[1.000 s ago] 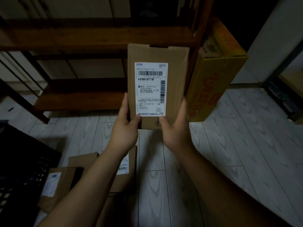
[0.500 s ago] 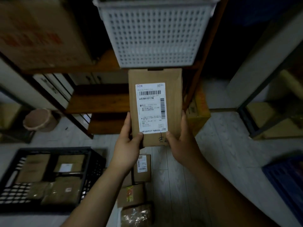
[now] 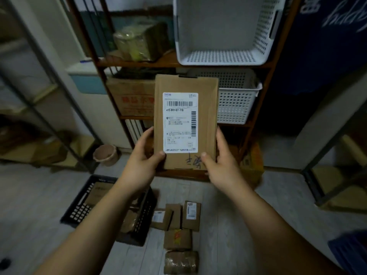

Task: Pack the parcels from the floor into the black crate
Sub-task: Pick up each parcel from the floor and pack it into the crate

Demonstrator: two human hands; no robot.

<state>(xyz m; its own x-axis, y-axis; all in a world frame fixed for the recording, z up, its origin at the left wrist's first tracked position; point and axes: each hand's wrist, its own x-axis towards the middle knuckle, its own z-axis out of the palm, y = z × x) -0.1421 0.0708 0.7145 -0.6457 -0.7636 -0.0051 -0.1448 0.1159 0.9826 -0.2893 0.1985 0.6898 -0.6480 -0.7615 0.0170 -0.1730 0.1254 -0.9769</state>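
A flat brown cardboard parcel [image 3: 205, 108] with a white shipping label is held upright in front of me, high above the floor. My left hand [image 3: 144, 155] grips its lower left edge and my right hand [image 3: 221, 163] grips its lower right edge. The black crate [image 3: 83, 207] stands on the floor at lower left, with brown parcels inside, partly hidden by my left forearm. Several more brown parcels [image 3: 191, 215] lie on the floor just right of the crate, one wrapped in clear tape [image 3: 181, 262].
A wooden shelf unit [image 3: 256, 124] stands behind the parcel, holding two white perforated baskets [image 3: 236, 100] and a printed carton [image 3: 131, 96]. A yellow carton [image 3: 253, 165] and a pink bucket [image 3: 105, 154] sit on the floor. Metal racks flank both sides; a blue crate [image 3: 349, 253] is at lower right.
My view has risen and pulled back from the floor; the crate and floor parcels now look smaller and lower. Both hands keep the same hold on the labelled parcel.
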